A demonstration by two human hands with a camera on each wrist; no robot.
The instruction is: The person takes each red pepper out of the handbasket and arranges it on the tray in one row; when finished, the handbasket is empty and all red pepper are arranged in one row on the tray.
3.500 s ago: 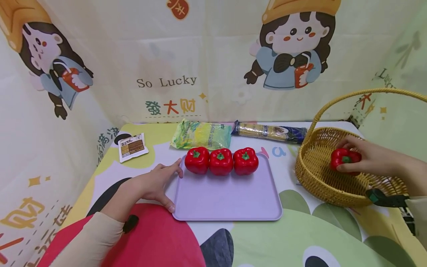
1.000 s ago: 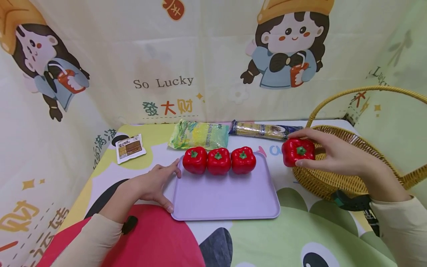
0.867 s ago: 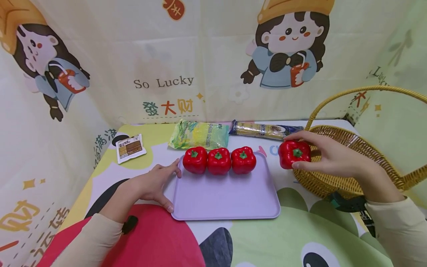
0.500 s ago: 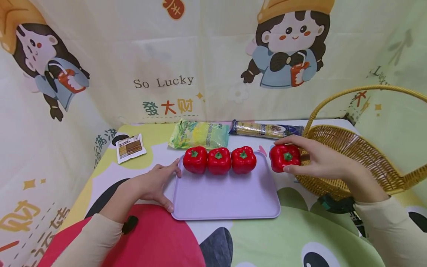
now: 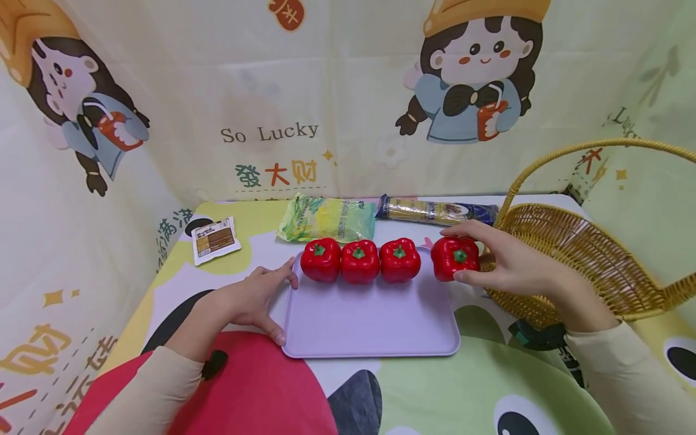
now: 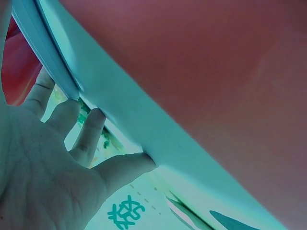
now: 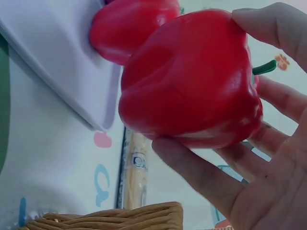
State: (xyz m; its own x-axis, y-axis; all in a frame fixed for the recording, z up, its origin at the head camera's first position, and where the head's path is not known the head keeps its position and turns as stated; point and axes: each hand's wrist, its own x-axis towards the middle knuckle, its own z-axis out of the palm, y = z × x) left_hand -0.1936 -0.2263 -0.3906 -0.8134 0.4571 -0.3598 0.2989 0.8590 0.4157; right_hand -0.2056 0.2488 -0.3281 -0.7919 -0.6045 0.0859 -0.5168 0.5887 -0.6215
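Note:
My right hand (image 5: 511, 263) holds a red bell pepper (image 5: 454, 258) between thumb and fingers, over the right rim of a lilac tray (image 5: 370, 329). In the right wrist view, that bell pepper (image 7: 192, 81) has its green stem turned toward the palm. Along the tray's back edge stand three more red peppers in a row, a left one (image 5: 321, 260), a middle one (image 5: 360, 262) and a right one (image 5: 400, 260). My left hand (image 5: 247, 305) touches the tray's left edge with fingers and thumb spread; in the left wrist view, the fingertips (image 6: 96, 115) meet the tray's side.
On the right stands a wicker basket (image 5: 587, 248) with a tall arched handle. Behind the tray lie a yellow-green packet (image 5: 328, 219) and a long blue-and-gold packet (image 5: 429, 211). A small white-and-brown sachet (image 5: 215, 240) lies at the back left. Printed cloth hangs behind the table.
My right hand has lifted the bell pepper out of the basket and carried it left to the tray's right rim. The left hand has stayed at the tray's edge.

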